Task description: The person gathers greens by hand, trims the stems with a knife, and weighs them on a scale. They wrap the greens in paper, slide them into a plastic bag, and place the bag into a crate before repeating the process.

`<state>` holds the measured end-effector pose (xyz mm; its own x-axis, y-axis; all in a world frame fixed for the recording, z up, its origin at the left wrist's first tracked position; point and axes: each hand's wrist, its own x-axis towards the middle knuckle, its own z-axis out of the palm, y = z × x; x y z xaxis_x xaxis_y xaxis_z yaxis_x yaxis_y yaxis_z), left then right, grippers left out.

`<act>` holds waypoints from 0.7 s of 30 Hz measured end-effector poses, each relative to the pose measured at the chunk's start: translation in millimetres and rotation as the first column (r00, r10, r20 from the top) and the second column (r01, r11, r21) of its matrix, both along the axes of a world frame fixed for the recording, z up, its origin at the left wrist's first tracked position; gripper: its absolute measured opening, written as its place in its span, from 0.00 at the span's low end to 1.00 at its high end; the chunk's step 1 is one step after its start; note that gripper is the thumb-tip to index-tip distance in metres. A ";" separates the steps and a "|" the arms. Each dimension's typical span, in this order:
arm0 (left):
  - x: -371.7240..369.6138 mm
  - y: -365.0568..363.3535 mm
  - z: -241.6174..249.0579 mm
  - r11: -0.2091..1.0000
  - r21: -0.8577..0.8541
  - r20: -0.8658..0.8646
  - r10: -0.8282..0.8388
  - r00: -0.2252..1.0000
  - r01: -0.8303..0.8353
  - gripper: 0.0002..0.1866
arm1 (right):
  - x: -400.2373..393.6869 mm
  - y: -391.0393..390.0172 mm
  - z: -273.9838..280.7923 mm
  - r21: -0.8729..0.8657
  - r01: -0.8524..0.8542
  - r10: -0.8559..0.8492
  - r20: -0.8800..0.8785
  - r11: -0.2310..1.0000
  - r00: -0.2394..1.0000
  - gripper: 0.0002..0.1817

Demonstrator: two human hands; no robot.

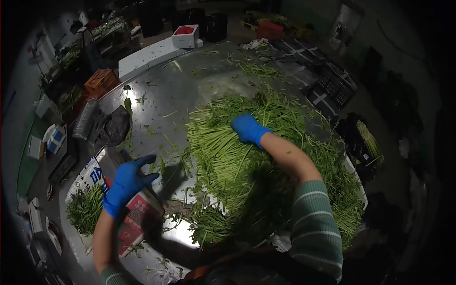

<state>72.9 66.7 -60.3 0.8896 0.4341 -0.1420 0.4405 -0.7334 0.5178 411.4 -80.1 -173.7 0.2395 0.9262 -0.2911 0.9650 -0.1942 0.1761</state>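
Note:
A big heap of leafy greens with pale thin stems (221,149) covers the right half of the metal table (166,97). My right hand (249,129), in a blue glove, is pressed into the top of this heap with its fingers curled down among the stems; the fingertips are hidden. My left hand (127,185), also blue-gloved, hovers at the left with thumb and fingers spread, holding nothing. Below it is a red and white box (137,218). Beside that hand, a smaller bunch of greens (85,209) lies on white printed packaging (88,178).
A dark crumpled cloth or bag (114,126) sits at the table's left edge, near an orange crate (100,82). White foam boxes (147,57) line the far edge. Black crates (335,85) stand at the right. Loose leaf scraps are scattered across the metal.

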 end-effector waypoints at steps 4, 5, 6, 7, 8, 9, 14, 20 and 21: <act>103.7 -58.5 -47.5 0.882 0.346 0.324 -0.431 0.842 0.319 0.40 | -27.7 -38.6 -5.6 0.284 -0.061 0.014 0.165 0.957 0.986 0.04; 128.8 -75.7 -62.7 0.856 0.427 0.328 -0.446 0.833 0.291 0.44 | -33.2 -46.1 -7.2 0.403 -0.102 0.027 0.188 0.909 0.982 0.04; 149.1 -86.9 -78.9 0.820 0.509 0.329 -0.465 0.822 0.261 0.48 | -38.6 -53.2 -7.6 0.517 -0.142 0.033 0.214 0.844 0.976 0.04; 163.6 -90.4 -95.0 0.811 0.517 0.325 -0.482 0.814 0.274 0.48 | -44.0 -60.8 -4.3 0.516 -0.139 0.031 0.213 0.845 0.977 0.09; 177.0 -93.4 -110.5 0.862 0.424 0.226 -0.396 0.890 0.276 0.50 | -46.1 -67.4 -5.5 0.524 -0.125 0.013 0.213 0.843 0.977 0.09; 185.7 -101.9 -106.1 0.908 0.330 0.114 -0.310 0.944 0.259 0.51 | -46.3 -74.8 -6.9 0.583 -0.156 0.030 0.220 0.797 0.975 0.11; 205.9 -85.2 -82.1 0.933 0.219 -0.095 -0.272 0.958 0.287 0.34 | -70.7 -94.0 32.2 0.860 -0.211 -0.095 0.286 0.465 0.954 0.20; 225.5 -66.5 7.2 0.921 -0.329 -0.081 -0.250 0.965 0.210 0.23 | -87.6 -103.4 18.0 0.667 0.487 0.091 -0.636 0.564 0.766 0.18; 227.0 -67.4 12.4 0.909 -0.361 -0.094 -0.259 0.961 0.209 0.23 | -80.2 -97.5 8.5 0.412 0.761 0.081 -0.898 0.501 0.433 0.17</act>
